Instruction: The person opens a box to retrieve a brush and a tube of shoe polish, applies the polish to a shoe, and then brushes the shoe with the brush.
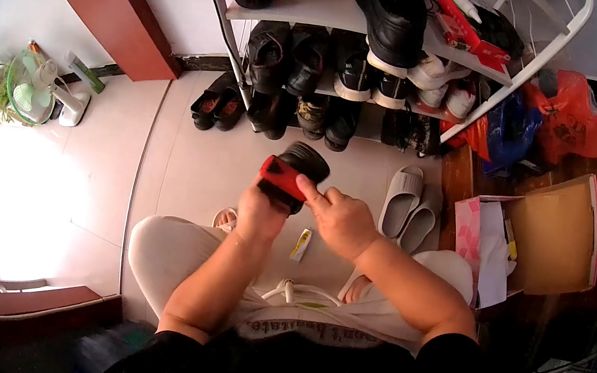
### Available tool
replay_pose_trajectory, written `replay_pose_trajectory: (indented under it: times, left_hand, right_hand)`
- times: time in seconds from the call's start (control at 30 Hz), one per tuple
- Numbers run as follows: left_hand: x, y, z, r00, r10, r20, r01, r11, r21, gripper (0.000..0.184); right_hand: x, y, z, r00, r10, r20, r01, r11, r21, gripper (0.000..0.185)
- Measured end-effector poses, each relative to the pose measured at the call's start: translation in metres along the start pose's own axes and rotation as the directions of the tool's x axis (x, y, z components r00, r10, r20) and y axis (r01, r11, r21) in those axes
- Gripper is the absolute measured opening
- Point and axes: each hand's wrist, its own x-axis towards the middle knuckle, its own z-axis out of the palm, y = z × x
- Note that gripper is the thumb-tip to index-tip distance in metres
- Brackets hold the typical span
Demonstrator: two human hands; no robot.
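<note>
A black shoe with a red patch point(284, 177) is held up in front of my knees, above the tiled floor. My left hand point(262, 212) is closed round its lower end, the fingers partly hidden behind it. From the other side my right hand point(340, 218) presses a fingertip on the red patch, its other fingers curled. Whether anything small lies under that fingertip is hidden. Below the hands, a small white and yellow tube or packet point(300, 245) lies on the floor between my feet.
Ahead stands a white shoe rack point(310, 3) with several shoes, a red box point(482, 40) and a white tube point(463, 4). Grey slippers point(401, 198), an opened cardboard box point(554, 232) and plastic bags point(567, 119) are on the right. A fan point(33, 93) stands far left.
</note>
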Motion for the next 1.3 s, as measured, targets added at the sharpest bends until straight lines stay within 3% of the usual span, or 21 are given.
replay_pose_trajectory:
  times: [0.03,0.07,0.13,0.2,0.23,0.27,0.3,0.37,0.53,0.6,0.67,0.73,0.77,0.8,0.83,0.87,0.97,1.0,1.2,1.23,1.3]
  left_hand:
    - [0.006,0.013,-0.015,0.988,-0.082,0.133,0.101,0.985,-0.142,0.029]
    - [0.015,0.021,-0.029,0.987,-0.075,0.139,0.095,0.986,-0.136,0.029]
    - [0.021,0.030,-0.035,0.870,-0.034,0.492,0.217,0.922,-0.320,0.031]
    - [0.017,0.037,-0.018,0.696,0.055,0.716,0.316,0.872,-0.373,0.034]
    - [-0.006,0.040,0.020,0.933,0.009,0.359,0.100,0.953,-0.285,0.036]
    - [-0.019,0.039,0.041,0.997,0.048,-0.064,-0.054,0.994,-0.098,0.039]
    - [-0.014,0.033,0.035,0.997,0.036,-0.062,-0.042,0.995,-0.093,0.039]
    - [-0.004,0.018,0.019,0.930,0.073,0.360,-0.134,0.980,0.149,0.046]
    - [-0.006,0.004,0.014,0.967,-0.039,0.252,-0.015,0.978,0.208,0.049]
    - [-0.008,0.005,0.011,0.974,-0.061,0.218,0.012,0.976,0.217,0.050]
    - [-0.002,0.022,0.008,0.959,-0.028,0.282,0.015,0.999,0.048,0.048]
    - [-0.002,0.039,0.012,0.990,0.075,0.122,-0.070,0.997,-0.041,0.046]
    - [0.000,0.046,0.009,0.945,0.086,0.317,-0.052,0.992,-0.115,0.046]
    - [0.001,0.049,0.007,0.861,0.107,0.497,-0.016,0.983,-0.184,0.046]
    - [0.000,0.048,0.006,0.863,0.106,0.494,-0.015,0.983,-0.186,0.046]
    - [-0.006,0.046,0.016,0.881,0.123,0.457,-0.019,0.974,-0.226,0.045]
    - [-0.011,0.045,0.022,0.862,0.116,0.494,0.034,0.958,-0.286,0.045]
    - [-0.012,0.046,0.022,0.822,0.107,0.560,0.085,0.948,-0.306,0.044]
    - [-0.019,0.052,0.026,0.836,0.138,0.530,0.091,0.919,-0.383,0.044]
    - [-0.022,0.054,0.031,0.836,0.137,0.531,0.092,0.920,-0.382,0.044]
    - [-0.028,0.055,0.038,0.928,0.216,0.304,-0.072,0.904,-0.421,0.046]
  right_hand:
    - [-0.004,0.008,-0.003,0.999,0.036,0.013,-0.036,0.999,0.029,0.047]
    - [-0.007,0.018,-0.006,0.998,0.067,0.022,-0.068,0.996,0.055,0.046]
    - [-0.015,0.046,-0.002,0.965,0.239,0.111,-0.248,0.966,0.078,0.043]
    - [-0.015,0.058,0.007,0.950,0.312,0.028,-0.308,0.913,0.268,0.039]
    - [-0.011,0.054,0.007,0.948,0.318,0.030,-0.314,0.911,0.269,0.039]
    - [-0.003,0.044,0.006,0.951,0.304,-0.055,-0.255,0.873,0.416,0.039]
    - [0.004,0.035,0.008,0.941,0.303,-0.147,-0.179,0.819,0.546,0.040]
    - [0.008,0.026,0.010,0.938,0.334,-0.093,-0.240,0.819,0.521,0.041]
    - [0.013,0.018,0.004,0.946,0.322,-0.040,-0.282,0.879,0.385,0.043]
    - [0.008,0.014,0.003,0.975,0.221,0.007,-0.215,0.942,0.257,0.045]
    - [-0.005,0.031,0.004,0.982,0.188,-0.006,-0.181,0.954,0.240,0.046]
    - [-0.021,0.061,0.029,0.974,0.220,-0.046,-0.209,0.962,0.174,0.042]
    - [-0.013,0.062,0.028,0.894,0.448,0.033,-0.409,0.780,0.474,0.039]
    - [-0.008,0.062,0.023,0.724,0.620,0.303,-0.611,0.372,0.699,0.035]
    - [-0.003,0.063,0.017,0.460,0.710,0.533,-0.656,-0.133,0.743,0.033]
    - [-0.004,0.063,0.021,0.456,0.712,0.534,-0.657,-0.134,0.741,0.033]
    - [-0.009,0.067,0.043,0.211,0.576,0.790,-0.626,-0.542,0.562,0.034]
    - [-0.015,0.067,0.047,0.265,0.485,0.834,-0.628,-0.570,0.530,0.034]
    - [-0.025,0.060,0.063,0.169,0.281,0.945,-0.662,-0.677,0.320,0.037]
    - [-0.024,0.058,0.060,0.232,0.245,0.941,-0.672,-0.659,0.337,0.038]
    - [-0.021,0.063,0.059,0.304,0.259,0.917,-0.639,-0.658,0.398,0.038]
